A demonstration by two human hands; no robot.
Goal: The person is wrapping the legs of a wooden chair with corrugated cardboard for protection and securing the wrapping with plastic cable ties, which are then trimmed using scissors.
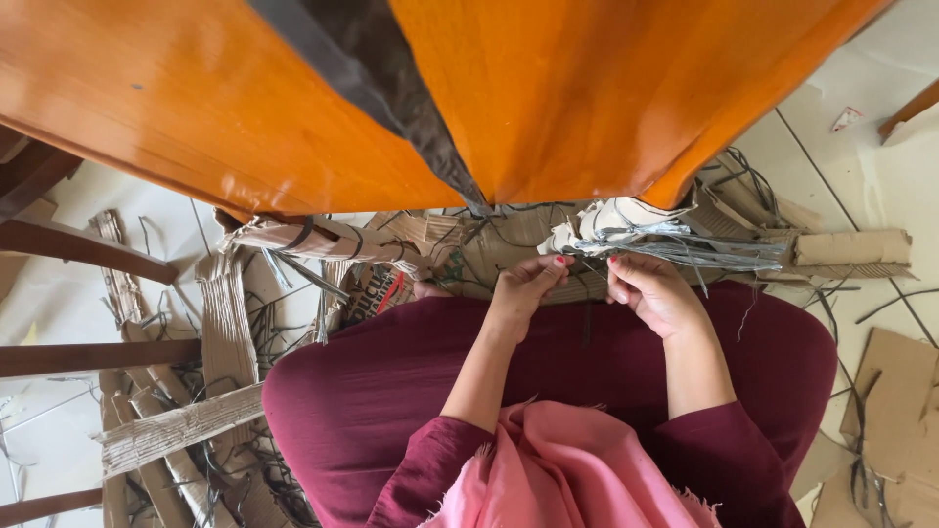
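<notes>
I sit with maroon-clad legs [411,381] and a pink scarf [558,469] in my lap. My left hand [523,288] and my right hand [653,291] meet just above my knees, both pinching a bundle of thin grey-silver strips [685,252] that runs out to the right. A crumpled white and grey wad [611,223] lies where the strips gather, just beyond my fingertips. A single dark strip [587,318] hangs down between my hands over my lap.
A glossy orange wooden panel [196,98] with a dark band [381,88] fills the top of the view. Torn corrugated cardboard pieces [225,323] and loose strips litter the tiled floor [851,176]. Brown wooden chair rails [88,357] stand at the left. A cardboard roll [851,249] lies at right.
</notes>
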